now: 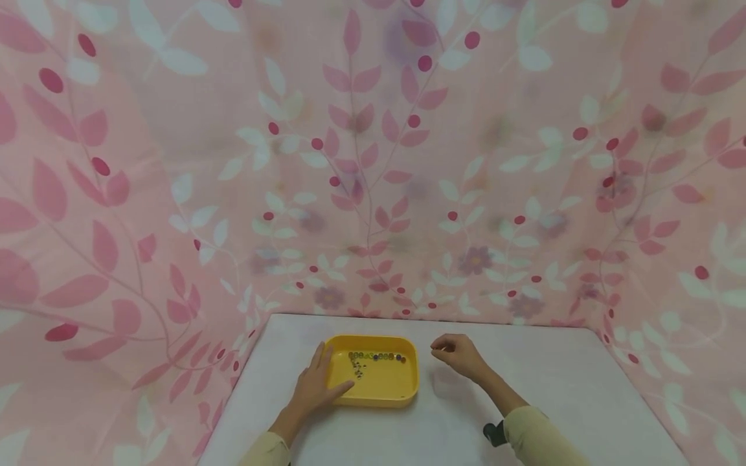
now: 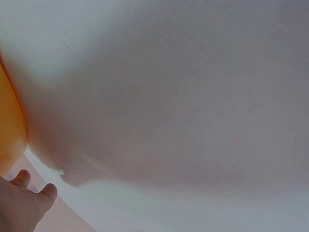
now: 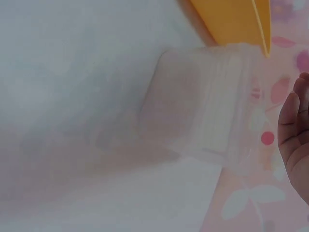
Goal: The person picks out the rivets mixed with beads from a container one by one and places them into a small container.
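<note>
A yellow tray (image 1: 379,402) sits on the white table (image 1: 553,388), with a row and a small cluster of little dark beads (image 1: 375,356) at its far side. My left hand (image 1: 317,385) lies along the tray's left rim, fingers straight, thumb over the front left corner. In the left wrist view only my fingers (image 2: 24,203) and a strip of the tray (image 2: 9,121) show. My right hand (image 1: 457,355) hovers just right of the tray, fingers curled with their tips together; anything between them is too small to see. The right wrist view shows the hand's edge (image 3: 294,140) and the tray's corner (image 3: 231,19).
A faint translucent ridged object (image 3: 217,111) stands on the table beside the tray, under my right hand. Pink leaf-patterned cloth (image 1: 373,162) walls in the table at the back and both sides. A black wrist device (image 1: 494,432) sits on my right forearm.
</note>
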Motion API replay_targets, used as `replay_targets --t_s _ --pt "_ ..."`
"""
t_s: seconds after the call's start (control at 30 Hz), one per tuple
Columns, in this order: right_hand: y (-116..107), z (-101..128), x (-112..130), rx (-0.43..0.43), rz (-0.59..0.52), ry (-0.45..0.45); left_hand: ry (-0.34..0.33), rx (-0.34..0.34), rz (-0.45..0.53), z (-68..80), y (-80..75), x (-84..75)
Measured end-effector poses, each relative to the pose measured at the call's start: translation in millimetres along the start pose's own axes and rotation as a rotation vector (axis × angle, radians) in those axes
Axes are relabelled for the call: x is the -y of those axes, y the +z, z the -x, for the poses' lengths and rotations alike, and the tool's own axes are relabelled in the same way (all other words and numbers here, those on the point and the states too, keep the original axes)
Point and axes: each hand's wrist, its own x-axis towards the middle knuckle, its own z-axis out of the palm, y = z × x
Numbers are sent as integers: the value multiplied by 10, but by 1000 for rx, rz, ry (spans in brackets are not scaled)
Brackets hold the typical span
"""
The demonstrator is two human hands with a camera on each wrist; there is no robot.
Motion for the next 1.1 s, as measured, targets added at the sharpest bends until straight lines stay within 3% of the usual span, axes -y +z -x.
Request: replay_targets --t_s 0.23,0.5,0.83,1.1 --pt "-63 97 -168 -24 -3 65 -15 26 11 22 -4 -3" --pt "-107 180 -266 -64 -32 71 -21 35 -14 10 -14 -1" --pt "-139 232 -353 -145 -23 -28 -23 41 -18 16 -28 48" --pt "-175 300 -416 -132 -46 43 -13 31 -5 8 6 42"
